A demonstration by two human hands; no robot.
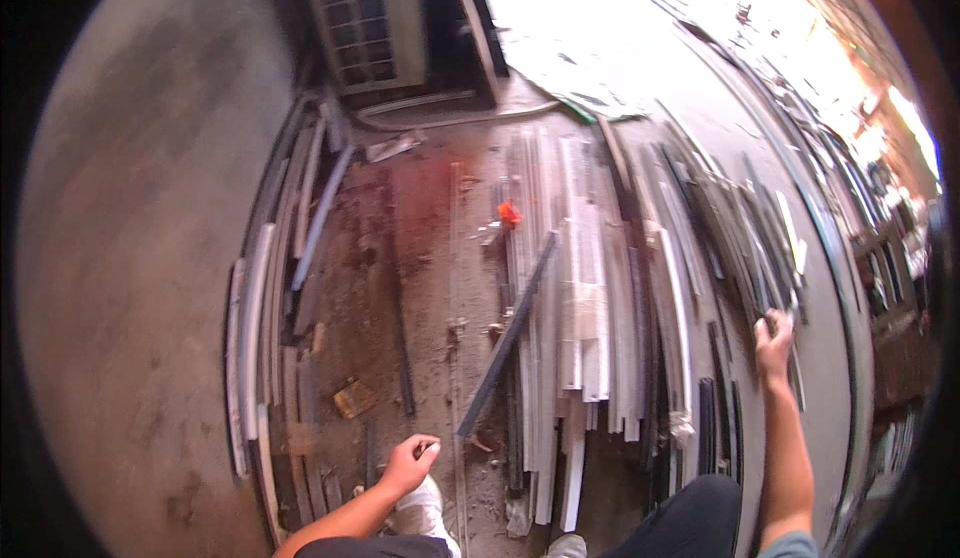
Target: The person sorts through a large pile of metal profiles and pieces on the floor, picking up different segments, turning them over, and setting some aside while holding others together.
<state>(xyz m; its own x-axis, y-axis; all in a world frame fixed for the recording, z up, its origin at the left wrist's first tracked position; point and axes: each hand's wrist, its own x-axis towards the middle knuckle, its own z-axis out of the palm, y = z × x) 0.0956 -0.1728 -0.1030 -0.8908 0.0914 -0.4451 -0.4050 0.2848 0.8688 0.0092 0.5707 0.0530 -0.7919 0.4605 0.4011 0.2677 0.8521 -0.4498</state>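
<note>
My right hand [773, 343] is stretched out to the right and closed around a dark, long, thin strip [752, 258] in a stack of dark strips leaning along the right side. My left hand [412, 461] hangs low near my knee with its fingers curled into a loose fist; a small dark spot shows at the fingers, too small to identify. It is above the dirty floor, close to a dark bar [505, 338] lying slantwise over a pile of white and silver profiles [575, 298].
Pale strips and pipes [262, 318] lie along the grey wall [130, 238] on the left. A grilled metal unit [365, 18] stands at the far end. A small orange-red object [509, 213] and a yellow scrap [354, 398] lie on the reddish floor [420, 258].
</note>
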